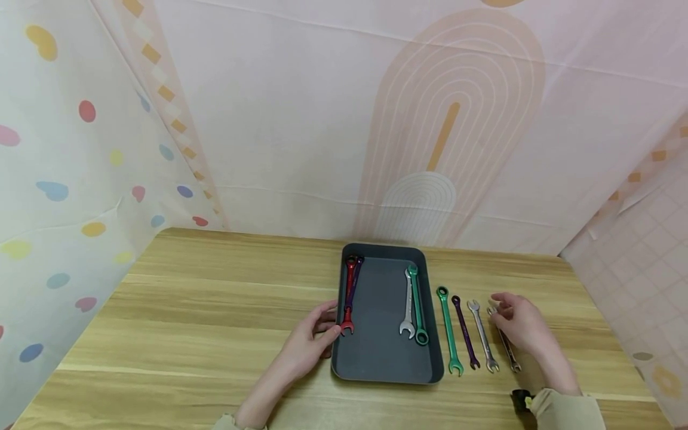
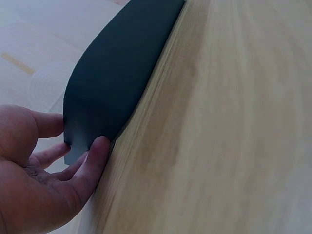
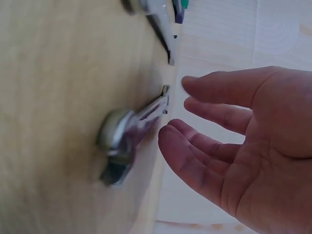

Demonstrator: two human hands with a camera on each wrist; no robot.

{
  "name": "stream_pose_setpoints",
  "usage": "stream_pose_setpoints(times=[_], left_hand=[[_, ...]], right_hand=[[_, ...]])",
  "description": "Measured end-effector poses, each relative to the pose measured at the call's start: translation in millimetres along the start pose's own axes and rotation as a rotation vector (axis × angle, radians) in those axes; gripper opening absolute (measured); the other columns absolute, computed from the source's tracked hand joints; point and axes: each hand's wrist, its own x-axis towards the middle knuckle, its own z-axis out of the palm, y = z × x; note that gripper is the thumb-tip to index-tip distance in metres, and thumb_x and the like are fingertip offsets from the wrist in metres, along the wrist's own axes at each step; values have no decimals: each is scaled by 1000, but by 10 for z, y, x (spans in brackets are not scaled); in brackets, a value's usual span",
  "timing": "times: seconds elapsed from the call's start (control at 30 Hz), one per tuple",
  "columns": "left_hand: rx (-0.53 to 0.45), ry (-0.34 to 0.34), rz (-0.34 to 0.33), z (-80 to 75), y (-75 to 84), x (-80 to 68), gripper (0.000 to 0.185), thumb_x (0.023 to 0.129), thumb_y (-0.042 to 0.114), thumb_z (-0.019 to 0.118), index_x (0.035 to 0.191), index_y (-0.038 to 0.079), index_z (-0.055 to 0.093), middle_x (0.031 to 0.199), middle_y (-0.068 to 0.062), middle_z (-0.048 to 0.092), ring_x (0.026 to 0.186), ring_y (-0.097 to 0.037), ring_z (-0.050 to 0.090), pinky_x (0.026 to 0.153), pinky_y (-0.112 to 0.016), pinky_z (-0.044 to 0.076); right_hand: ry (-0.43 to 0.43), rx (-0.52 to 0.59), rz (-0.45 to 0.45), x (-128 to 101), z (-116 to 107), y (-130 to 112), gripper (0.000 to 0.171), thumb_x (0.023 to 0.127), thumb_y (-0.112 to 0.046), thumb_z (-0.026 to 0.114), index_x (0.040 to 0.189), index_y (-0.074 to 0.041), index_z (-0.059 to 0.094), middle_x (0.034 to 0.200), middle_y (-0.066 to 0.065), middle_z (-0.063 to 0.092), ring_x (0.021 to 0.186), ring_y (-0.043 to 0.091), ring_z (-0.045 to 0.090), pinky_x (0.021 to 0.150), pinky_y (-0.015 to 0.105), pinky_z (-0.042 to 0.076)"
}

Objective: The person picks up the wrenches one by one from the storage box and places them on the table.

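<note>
My left hand (image 1: pixel 310 337) holds the left edge of a dark grey tray (image 1: pixel 376 373); the left wrist view has the thumb and fingers about the tray's wall (image 2: pixel 107 83). Inside lie a red wrench (image 1: pixel 347 319) and a purple wrench (image 1: pixel 353 286) on the left. A silver wrench (image 1: pixel 408 301) and a green wrench (image 1: pixel 417 304) lie on the right. Over the rightmost silver wrench (image 1: pixel 506 340) hovers my right hand (image 1: pixel 522 322), its fingers relaxed and spread from the thumb. Nothing sits between them in the right wrist view, where that wrench (image 3: pixel 146 114) lies close to the fingertips.
Between tray and right hand, a green wrench (image 1: pixel 448 334), a purple wrench (image 1: pixel 465 334) and another silver wrench (image 1: pixel 484 337) lie in a row. The wooden table (image 1: pixel 215 310) meets a patterned cloth backdrop (image 1: pixel 285 149) behind. A black wristband (image 1: pixel 520 399) is by the right sleeve.
</note>
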Motion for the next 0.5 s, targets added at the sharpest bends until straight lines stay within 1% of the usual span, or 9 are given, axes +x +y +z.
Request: stream_pose_setpoints(times=[0.13, 0.3, 0.5], left_hand=[[-2, -1, -4, 0, -1, -6, 50, 105, 7, 61, 154, 6, 50, 139, -23, 64, 121, -30, 66, 70, -35, 59], [-2, 1, -15, 1, 0, -9, 50, 105, 7, 61, 154, 7, 50, 139, -22, 64, 121, -30, 66, 71, -36, 59], [2, 8, -19, 5, 4, -5, 49, 105, 7, 61, 153, 8, 51, 140, -21, 65, 121, -29, 66, 70, -36, 59]], right_hand=[[21, 7, -18, -37, -10, -75, 45, 102, -13, 64, 139, 12, 57, 126, 36, 64, 109, 48, 68, 85, 54, 61], [51, 29, -42, -80, -6, -223, 46, 104, -21, 64, 141, 7, 59, 131, 33, 65, 112, 47, 68, 84, 52, 61], [69, 73, -88, -106, 35, -404, 45, 104, -20, 65, 140, 5, 60, 138, 32, 63, 116, 45, 66, 91, 55, 60]])
